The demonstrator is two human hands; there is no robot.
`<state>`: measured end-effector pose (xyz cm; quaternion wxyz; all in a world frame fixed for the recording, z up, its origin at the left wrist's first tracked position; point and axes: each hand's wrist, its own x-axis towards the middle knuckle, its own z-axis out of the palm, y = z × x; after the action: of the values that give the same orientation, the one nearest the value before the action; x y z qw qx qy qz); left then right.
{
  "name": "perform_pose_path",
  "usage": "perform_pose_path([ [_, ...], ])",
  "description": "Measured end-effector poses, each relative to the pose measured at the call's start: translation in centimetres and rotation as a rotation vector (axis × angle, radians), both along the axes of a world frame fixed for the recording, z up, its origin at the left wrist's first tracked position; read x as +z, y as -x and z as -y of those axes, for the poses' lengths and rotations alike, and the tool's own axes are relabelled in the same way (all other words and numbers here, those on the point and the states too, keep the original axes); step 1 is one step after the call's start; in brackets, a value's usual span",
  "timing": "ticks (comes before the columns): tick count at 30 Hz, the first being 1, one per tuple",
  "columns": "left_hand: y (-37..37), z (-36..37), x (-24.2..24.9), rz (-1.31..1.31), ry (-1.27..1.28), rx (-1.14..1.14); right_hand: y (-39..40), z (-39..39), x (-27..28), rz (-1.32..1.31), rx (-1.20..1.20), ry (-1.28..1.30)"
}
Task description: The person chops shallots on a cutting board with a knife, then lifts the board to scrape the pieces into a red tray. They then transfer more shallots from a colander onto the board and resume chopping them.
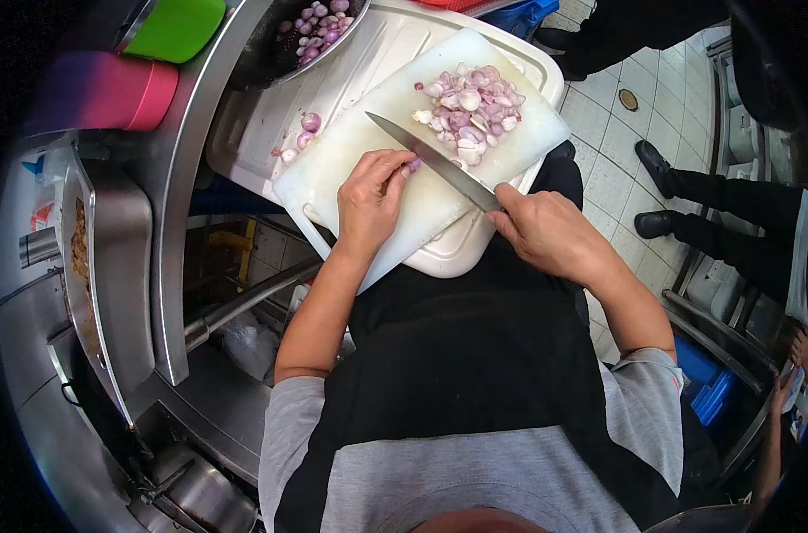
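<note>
My right hand (546, 226) is closed round the handle of a kitchen knife (439, 164), its blade lying diagonally over the white cutting board (333, 191). Beside the blade, my left hand (373, 195) pinches a small purple shallot (412, 165) against the board. Past the knife, a heap of sliced shallots (475, 111) covers the board's far right part. A few whole shallots (308, 129) rest left of the board on a white plastic lid (244, 147). The knife's handle is mostly hidden by my right hand.
A bowl of whole shallots (320, 27) stands at the far left. A steel counter edge (178, 178) runs along the left, with a pink container (146, 93) and a green one (178, 27). Other people's legs (724, 191) are on the right, over the tiled floor (613, 182).
</note>
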<state>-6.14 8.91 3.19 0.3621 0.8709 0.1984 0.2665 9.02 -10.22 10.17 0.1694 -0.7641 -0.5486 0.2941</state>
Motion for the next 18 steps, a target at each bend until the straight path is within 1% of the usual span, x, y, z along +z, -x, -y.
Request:
perform_pose_path([
  [2, 0.0, -0.1, -0.1, -0.005, 0.008, 0.002, 0.3, -0.1, -0.6, -0.046, -0.04, -0.008],
  [5, 0.1, 0.0, -0.2, -0.009, 0.013, 0.009, 1.1, -2.0, -3.9, -0.027, -0.069, -0.079],
  [8, 0.2, 0.1, 0.0, -0.022, 0.019, 0.015, 0.4, -3.1, -3.7, -0.008, -0.026, -0.093],
  [11, 0.1, 0.0, 0.0, -0.029, 0.025, 0.015, 0.0, -2.5, -1.4, 0.069, 0.003, -0.023],
  [14, 0.2, 0.0, -0.1, -0.027, 0.042, 0.02, 0.1, -1.1, 0.5, 0.05, 0.015, 0.001],
  [16, 0.1, 0.0, -0.2, -0.031, 0.058, 0.016, 0.4, -1.2, -0.3, 0.04, 0.003, -0.028],
  [18, 0.1, -0.1, -0.3, 0.001, 0.015, 0.012, 0.9, -1.7, -2.0, 0.029, -0.005, -0.061],
])
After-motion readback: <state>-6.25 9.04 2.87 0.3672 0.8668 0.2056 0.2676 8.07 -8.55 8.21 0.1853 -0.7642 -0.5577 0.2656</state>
